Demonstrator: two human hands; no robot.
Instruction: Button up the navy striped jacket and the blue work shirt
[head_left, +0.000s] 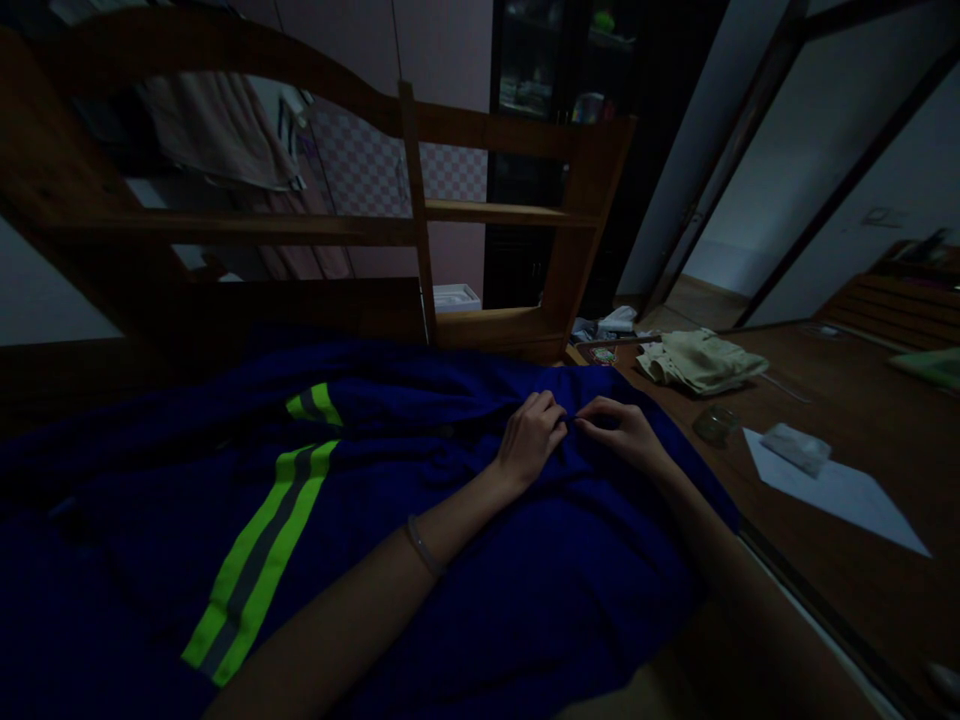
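A dark blue work jacket (465, 560) with yellow-green and grey reflective strips (262, 550) lies spread out before me. My left hand (530, 440) rests on it with fingers curled, pinching a fold of the blue cloth. Just to its right, my right hand (619, 430) pinches the same area of cloth between thumb and fingertips. The fingertips of both hands nearly meet. Whatever small part of the jacket lies between them is too dark to make out. A thin bracelet circles my left wrist.
A wooden frame with shelves (517, 212) stands behind the jacket. To the right, folded beige cloth (701, 360), a glass jar (716, 425) and a white sheet (847, 500) with a clear packet (796, 448) lie on a brown surface. A doorway is at the back right.
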